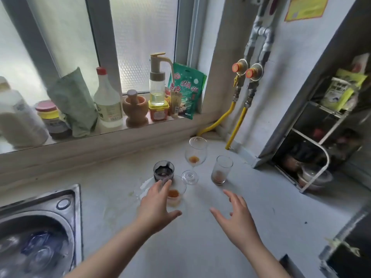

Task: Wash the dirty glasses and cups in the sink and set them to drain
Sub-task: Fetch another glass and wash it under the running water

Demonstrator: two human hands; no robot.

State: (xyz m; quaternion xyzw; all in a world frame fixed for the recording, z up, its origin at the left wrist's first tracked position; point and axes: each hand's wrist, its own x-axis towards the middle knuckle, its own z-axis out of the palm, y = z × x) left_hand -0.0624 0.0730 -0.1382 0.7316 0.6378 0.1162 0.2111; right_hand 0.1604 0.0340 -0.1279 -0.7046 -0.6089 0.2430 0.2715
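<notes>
Dirty clear glass tumbler (175, 194) with orange dregs sat uncollected on the counter (200, 237), left hand (155, 207) spread beside it, so gripping it looked next.

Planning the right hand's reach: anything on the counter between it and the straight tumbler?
Nothing. In the head view the stretch of counter from the right hand up to the straight tumbler is bare; the wine glass stands off to the left.

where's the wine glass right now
In the head view, the wine glass stands upright on the counter right of centre, between the dark cup and the straight tumbler, beyond both hands.
</notes>
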